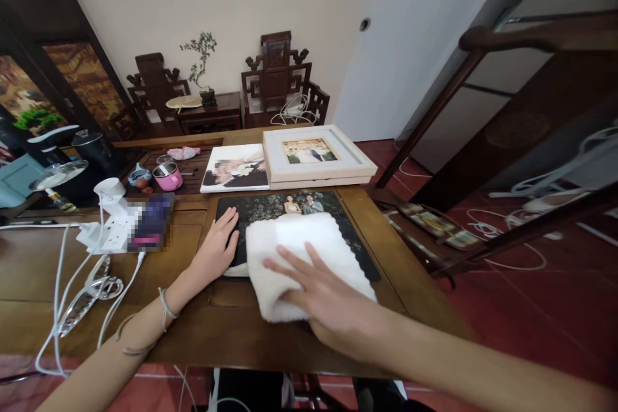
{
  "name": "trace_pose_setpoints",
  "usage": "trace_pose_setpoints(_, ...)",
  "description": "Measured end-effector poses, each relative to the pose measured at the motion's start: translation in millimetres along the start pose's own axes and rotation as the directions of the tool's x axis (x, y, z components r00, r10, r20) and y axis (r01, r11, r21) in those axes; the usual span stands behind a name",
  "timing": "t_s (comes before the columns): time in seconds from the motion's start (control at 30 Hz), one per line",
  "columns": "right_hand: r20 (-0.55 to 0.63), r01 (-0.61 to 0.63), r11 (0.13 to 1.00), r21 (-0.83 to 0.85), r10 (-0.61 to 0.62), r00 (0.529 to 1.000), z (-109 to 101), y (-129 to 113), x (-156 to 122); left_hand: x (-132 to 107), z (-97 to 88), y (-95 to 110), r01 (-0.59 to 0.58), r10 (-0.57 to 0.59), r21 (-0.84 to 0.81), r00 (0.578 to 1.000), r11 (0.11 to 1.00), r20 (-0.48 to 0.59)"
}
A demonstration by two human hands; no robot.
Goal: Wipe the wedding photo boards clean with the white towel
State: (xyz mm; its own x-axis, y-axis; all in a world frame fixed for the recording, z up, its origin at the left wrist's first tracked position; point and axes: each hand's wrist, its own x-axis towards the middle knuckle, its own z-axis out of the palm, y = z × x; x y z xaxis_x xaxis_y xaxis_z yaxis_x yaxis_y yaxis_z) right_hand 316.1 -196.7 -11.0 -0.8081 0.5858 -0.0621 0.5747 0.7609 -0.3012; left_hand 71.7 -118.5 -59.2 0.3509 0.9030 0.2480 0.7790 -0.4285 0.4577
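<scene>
A dark photo print (270, 206) lies flat on the wooden table (203, 328) in front of me. A folded white towel (294, 251) covers its near right part. My right hand (328, 299) lies flat on the towel's near edge, fingers spread. My left hand (217, 248) rests open on the print's left edge, palm down.
Behind the print lie another photo print (236, 168) and a white framed photo (316, 154). A white power strip (109, 228) with cables, a pink pot (168, 177) and a kettle (91, 148) stand at the left. Wooden chairs line the far wall; stair rails rise at the right.
</scene>
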Motion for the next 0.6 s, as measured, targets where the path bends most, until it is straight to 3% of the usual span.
trace_pose_setpoints(0.13, 0.005, 0.02, 0.999, 0.037, -0.02, 1.0, -3, -4, 3, 0, 0.4, 0, 0.011, -0.011, 0.013, 1.0, 1.0, 0.006)
trace_pose_setpoints(0.33, -0.128, -0.065, 0.996, -0.058, 0.057, 0.99, -22, 52, 61, 1, -3.1, 0, 0.003, -0.003, 0.003, 0.999, 1.0, 0.032)
trace_pose_setpoints(0.43, -0.154, -0.113, 0.99, -0.085, 0.099, 0.983, -28, 69, 80, 1, -4.7, 0, -0.011, 0.011, -0.002, 1.0, 1.0, 0.016)
trace_pose_setpoints(0.6, -0.131, -0.111, 0.989, -0.094, 0.098, 0.986, -20, 48, 65, 1, -4.2, -1, -0.011, 0.011, -0.014, 1.0, 1.0, 0.028)
